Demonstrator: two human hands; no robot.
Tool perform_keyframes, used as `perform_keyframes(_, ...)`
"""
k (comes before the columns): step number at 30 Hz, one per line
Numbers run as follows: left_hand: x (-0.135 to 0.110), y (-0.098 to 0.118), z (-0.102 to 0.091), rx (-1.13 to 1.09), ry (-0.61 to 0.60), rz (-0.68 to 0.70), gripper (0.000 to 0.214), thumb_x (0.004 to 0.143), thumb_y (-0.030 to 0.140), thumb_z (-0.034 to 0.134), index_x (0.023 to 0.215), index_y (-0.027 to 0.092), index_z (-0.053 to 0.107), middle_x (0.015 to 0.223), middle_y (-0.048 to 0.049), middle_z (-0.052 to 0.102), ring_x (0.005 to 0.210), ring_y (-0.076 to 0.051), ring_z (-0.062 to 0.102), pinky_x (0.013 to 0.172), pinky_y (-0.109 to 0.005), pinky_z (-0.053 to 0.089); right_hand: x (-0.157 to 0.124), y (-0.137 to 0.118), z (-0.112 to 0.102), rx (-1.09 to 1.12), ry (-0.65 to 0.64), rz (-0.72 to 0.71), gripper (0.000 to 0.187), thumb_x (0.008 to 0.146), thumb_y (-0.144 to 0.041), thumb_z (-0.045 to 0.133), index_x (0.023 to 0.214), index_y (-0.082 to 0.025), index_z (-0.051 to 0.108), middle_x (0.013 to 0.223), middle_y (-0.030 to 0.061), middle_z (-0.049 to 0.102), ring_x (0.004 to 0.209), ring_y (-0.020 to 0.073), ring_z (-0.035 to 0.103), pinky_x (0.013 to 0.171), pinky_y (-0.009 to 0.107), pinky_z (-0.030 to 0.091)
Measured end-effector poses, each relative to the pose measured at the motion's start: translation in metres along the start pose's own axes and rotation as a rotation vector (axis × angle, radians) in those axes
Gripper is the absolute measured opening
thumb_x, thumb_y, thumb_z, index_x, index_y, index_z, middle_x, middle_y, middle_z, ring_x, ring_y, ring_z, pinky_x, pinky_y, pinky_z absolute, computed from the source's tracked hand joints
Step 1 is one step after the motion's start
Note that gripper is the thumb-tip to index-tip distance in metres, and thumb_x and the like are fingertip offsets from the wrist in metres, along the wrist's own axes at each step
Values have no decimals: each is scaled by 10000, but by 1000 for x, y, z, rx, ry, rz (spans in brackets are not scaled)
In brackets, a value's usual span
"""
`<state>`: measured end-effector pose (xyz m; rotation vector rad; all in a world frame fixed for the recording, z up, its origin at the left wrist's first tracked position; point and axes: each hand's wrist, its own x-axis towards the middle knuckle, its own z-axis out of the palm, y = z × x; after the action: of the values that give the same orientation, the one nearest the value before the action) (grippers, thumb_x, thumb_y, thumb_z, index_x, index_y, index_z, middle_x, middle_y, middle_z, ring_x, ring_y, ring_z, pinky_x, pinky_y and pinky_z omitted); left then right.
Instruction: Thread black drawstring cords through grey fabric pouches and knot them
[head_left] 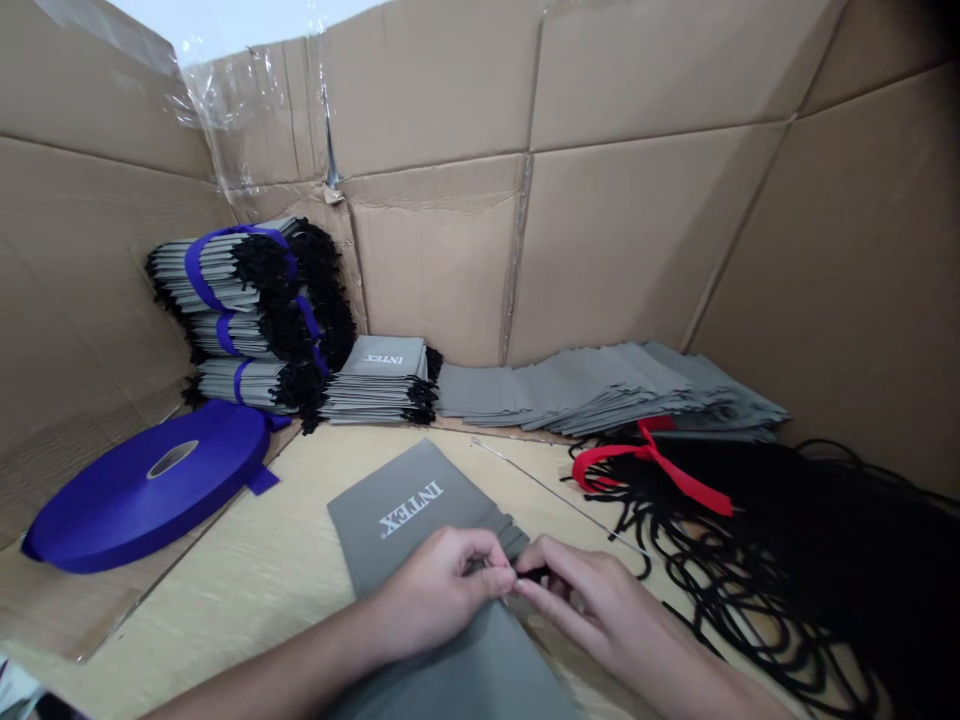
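Observation:
A flat grey fabric pouch (pixel 397 490) with white INTEX lettering lies at an angle on the table. More grey fabric (pixel 480 670) extends below it, under my forearms. Over the pouch's right edge, my left hand (pixel 442 585) has thumb and forefinger pinched together; what sits between them is hidden. My right hand (pixel 592 600) meets those fingertips and is closed on a short piece of black cord (pixel 534 574), mostly covered by the fingers. Just beyond my hands, a thin metal rod (pixel 555 492) slants across the tabletop.
Black cords (pixel 810 540) with a red ribbon (pixel 682 475) spread at right. Grey pouches (pixel 600 385) line the back, beside a corded stack (pixel 379 385). Bundles tied in purple (pixel 247 290) and a purple ribbon roll (pixel 150 480) are left. Cardboard walls (pixel 442 250) enclose the table.

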<state>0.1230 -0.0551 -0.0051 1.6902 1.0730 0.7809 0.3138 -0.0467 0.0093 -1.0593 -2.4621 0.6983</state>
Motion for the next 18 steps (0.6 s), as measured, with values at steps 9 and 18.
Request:
perform_keyframes(9, -3, 5, 2, 80, 17, 48, 125, 744, 213, 506, 634, 157, 483, 581, 47, 422, 615, -111, 379, 561, -203, 268, 5, 15, -2, -30, -26, -197, 252, 927, -333, 372, 770, -204, 520, 664, -29, 460, 586, 102, 427, 547, 207, 317)
perform_keyframes(18, -1, 8, -1, 42, -71, 24, 163, 815, 282, 477, 727, 151, 519, 667, 28, 478, 661, -116, 405, 600, -203, 296, 8, 20, 3, -12, 20, -119, 309, 927, -368, 340, 712, -198, 483, 609, -40, 441, 545, 99, 409, 519, 203, 297)
